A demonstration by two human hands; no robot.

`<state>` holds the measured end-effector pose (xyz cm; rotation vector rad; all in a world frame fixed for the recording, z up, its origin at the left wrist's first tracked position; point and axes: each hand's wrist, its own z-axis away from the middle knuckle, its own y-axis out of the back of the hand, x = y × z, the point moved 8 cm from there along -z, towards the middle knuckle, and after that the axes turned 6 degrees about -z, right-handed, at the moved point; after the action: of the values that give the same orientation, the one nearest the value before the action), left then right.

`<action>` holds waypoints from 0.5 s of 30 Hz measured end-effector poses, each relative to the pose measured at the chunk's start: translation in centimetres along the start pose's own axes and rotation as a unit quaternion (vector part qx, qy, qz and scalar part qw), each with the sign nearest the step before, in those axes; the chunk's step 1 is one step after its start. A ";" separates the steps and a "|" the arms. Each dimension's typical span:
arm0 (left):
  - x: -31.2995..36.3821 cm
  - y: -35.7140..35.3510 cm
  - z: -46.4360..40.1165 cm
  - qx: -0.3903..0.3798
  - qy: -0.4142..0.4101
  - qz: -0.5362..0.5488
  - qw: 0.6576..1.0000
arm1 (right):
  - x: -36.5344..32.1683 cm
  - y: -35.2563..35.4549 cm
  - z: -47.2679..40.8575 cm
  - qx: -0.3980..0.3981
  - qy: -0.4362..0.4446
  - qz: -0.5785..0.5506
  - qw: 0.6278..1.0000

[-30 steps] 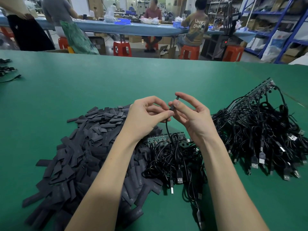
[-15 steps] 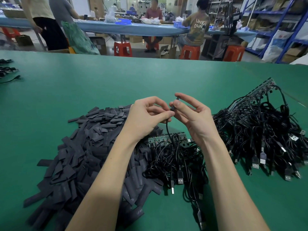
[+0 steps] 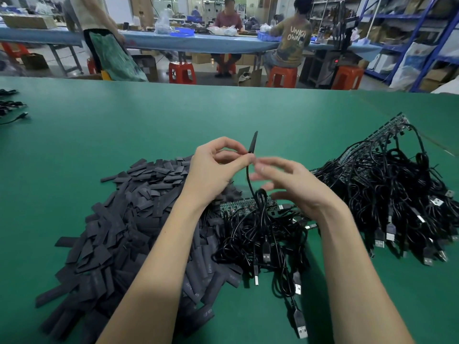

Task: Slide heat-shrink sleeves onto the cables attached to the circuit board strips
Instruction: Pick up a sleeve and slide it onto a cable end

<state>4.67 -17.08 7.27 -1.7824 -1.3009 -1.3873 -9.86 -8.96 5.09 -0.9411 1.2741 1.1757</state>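
Observation:
My left hand (image 3: 213, 167) pinches a black cable (image 3: 249, 177) just below a black heat-shrink sleeve (image 3: 253, 142) that stands up above the fingers. The cable runs down to a green circuit board strip (image 3: 238, 206) lying in front of me among black USB cables (image 3: 263, 242). My right hand (image 3: 288, 184) is blurred, just right of the cable, fingers spread and loosely curled with nothing in them. A big heap of flat black sleeves (image 3: 119, 227) covers the table at the left.
A second, larger bundle of board strips and USB cables (image 3: 387, 192) lies at the right on the green table (image 3: 124, 135). A few loose cables (image 3: 12, 108) sit at the far left edge. People work at a blue table behind.
My right hand has let go of the cable and dropped away to the right. The sleeve now stands out well above my left fingers. A person in the background has walked right.

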 end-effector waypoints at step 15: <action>-3.0 1.3 -0.4 -0.005 0.004 -0.290 0.957 | -1.8 3.3 -7.2 0.180 0.035 -0.296 0.937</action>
<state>5.64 -19.00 4.83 -1.4483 -1.9133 -1.6903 -14.40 -15.57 6.47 -0.9961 1.0973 0.4248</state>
